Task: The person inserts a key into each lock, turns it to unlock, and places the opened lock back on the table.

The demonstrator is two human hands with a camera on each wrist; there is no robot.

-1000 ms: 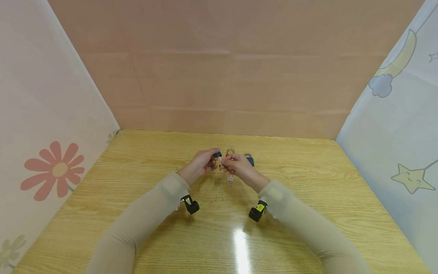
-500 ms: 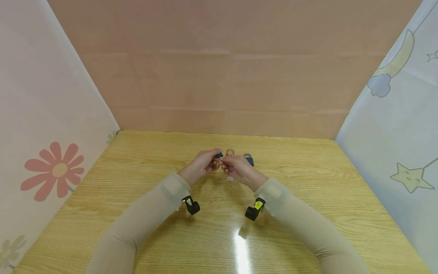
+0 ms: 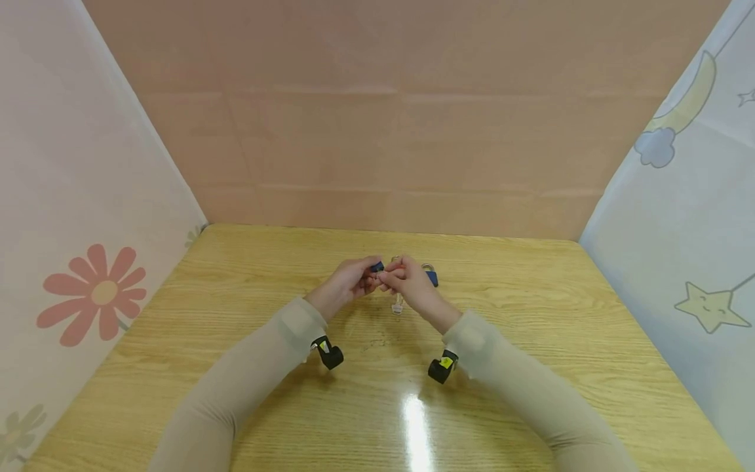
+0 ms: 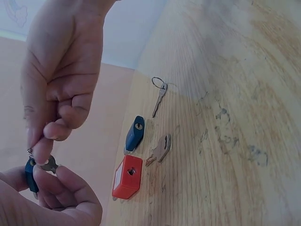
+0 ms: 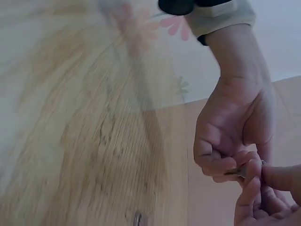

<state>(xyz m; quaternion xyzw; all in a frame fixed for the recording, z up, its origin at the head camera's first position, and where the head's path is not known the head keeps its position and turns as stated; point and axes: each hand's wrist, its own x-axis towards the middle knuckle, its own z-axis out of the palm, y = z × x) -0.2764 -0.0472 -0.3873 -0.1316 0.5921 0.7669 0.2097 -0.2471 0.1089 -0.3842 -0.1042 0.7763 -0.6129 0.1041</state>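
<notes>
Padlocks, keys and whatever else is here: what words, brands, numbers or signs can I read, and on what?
None can be read in any view.
Red padlock: pale patch on its side; any lettering too blurred.
Key nearest it: any stamping too small.
Held blue padlock: no readable marks.
Black gadget at the right wrist: yellow patch; any print too small.

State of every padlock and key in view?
Held blue padlock: in left hand, shackle state unclear.
Key beside it: insertion unclear.
Second blue padlock: on table, no key inserted.
Red padlock: on table, no key inserted.
Ringed key: lying on table.
Key near red padlock: lying on table.
</notes>
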